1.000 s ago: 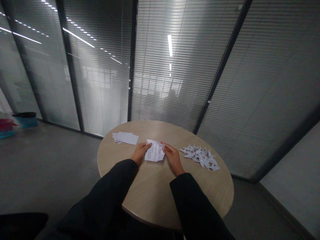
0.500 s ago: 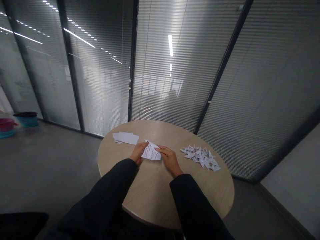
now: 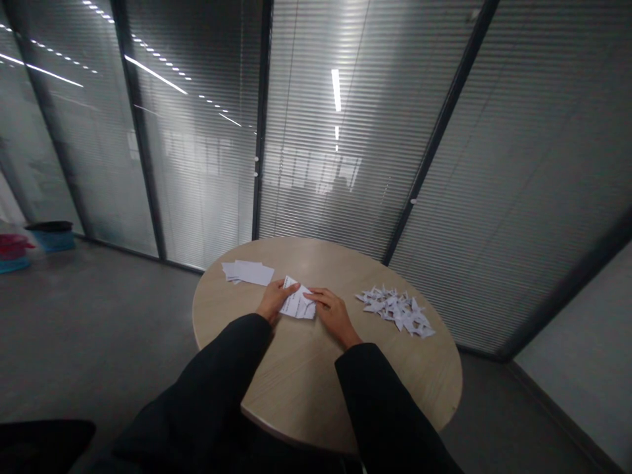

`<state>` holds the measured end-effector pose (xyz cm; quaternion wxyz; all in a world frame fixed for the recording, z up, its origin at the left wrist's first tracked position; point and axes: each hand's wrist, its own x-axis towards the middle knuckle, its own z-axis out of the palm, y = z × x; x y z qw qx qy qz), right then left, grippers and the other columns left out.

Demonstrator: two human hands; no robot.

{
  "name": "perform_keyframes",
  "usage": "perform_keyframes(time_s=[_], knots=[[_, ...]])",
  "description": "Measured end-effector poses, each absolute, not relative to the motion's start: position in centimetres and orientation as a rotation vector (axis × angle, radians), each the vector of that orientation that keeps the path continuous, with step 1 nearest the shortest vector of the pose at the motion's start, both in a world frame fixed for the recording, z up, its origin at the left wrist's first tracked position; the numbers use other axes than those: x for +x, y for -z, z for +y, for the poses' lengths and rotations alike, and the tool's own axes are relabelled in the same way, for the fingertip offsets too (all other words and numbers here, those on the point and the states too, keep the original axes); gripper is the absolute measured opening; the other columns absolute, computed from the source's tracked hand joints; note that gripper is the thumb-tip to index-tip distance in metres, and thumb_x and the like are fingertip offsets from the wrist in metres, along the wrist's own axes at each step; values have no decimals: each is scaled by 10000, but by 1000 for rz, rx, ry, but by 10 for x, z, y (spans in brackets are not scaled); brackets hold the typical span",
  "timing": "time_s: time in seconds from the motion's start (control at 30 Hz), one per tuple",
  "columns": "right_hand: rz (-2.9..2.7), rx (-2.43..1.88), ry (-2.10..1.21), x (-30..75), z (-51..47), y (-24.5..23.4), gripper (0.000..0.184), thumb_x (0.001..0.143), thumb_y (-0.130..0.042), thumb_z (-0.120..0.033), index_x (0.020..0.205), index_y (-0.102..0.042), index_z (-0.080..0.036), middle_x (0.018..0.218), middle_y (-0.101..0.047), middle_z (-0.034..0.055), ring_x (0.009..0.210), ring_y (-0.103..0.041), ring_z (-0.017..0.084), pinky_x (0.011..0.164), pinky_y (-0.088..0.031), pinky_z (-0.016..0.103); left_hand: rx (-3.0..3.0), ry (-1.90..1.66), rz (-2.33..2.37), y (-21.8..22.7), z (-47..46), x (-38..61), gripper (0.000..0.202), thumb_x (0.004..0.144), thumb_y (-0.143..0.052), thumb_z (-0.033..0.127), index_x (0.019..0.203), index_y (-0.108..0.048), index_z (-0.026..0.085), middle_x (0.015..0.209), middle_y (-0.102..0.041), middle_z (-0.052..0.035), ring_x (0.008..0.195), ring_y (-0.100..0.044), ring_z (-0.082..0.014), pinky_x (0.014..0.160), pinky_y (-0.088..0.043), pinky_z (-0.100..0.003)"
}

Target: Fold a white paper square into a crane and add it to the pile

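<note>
A white sheet of paper (image 3: 298, 305) with printed lines and creases is held between both hands over the table. My left hand (image 3: 272, 299) grips its left side, the thumb lying across the upper face. On the right side, my right hand (image 3: 336, 315) closes its fingers and thumb on the paper's edge. A small stack of white paper sheets (image 3: 253, 272) lies just beyond my left hand. To the right of my right hand rests a pile of folded paper cranes (image 3: 395, 309), white with pointed tips; their exact folds are hard to make out.
The round wooden table (image 3: 296, 388) has a curved edge in front of my body. Glass partitions with blinds (image 3: 326, 197) stand right behind it. A blue bin with a black liner (image 3: 52, 236) and a blue bin with a red liner (image 3: 14, 253) sit on the floor at left.
My left thumb has slid further right across the paper, and the right fingers have moved slightly left. The paper's right part has shifted a little. The stack and the pile stay put.
</note>
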<state>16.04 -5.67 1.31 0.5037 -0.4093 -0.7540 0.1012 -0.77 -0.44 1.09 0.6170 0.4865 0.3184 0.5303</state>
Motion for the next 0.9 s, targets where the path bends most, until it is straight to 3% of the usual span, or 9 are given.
perform_keyframes(time_s=[0.17, 0.4, 0.9], knots=[[-1510, -1049, -687, 161, -57, -17, 317, 807, -501, -325, 1048, -651, -186, 911, -704, 62, 832, -641, 193, 741, -493, 308, 1195, -1191, 726, -10, -4, -7, 377, 537, -797, 386, 721, -610, 115, 618, -659, -52, 504, -595, -151, 475, -428, -236], [-1515, -1170, -881, 158, -54, -10, 332, 671, -650, -483, 684, -650, -151, 676, -684, 34, 661, -621, 189, 602, -463, 275, 1306, -1145, 708, -13, -10, -5, 368, 538, -790, 405, 672, -597, 121, 559, -609, -13, 455, -541, -119, 456, -385, -222], [-1466, -1199, -960, 161, -51, -6, 320, 592, -710, -445, 658, -655, -137, 623, -681, 31, 579, -615, 172, 554, -439, 265, 1357, -1126, 765, -18, -15, -5, 345, 562, -767, 418, 617, -609, 117, 511, -594, -25, 425, -503, -114, 422, -325, -217]])
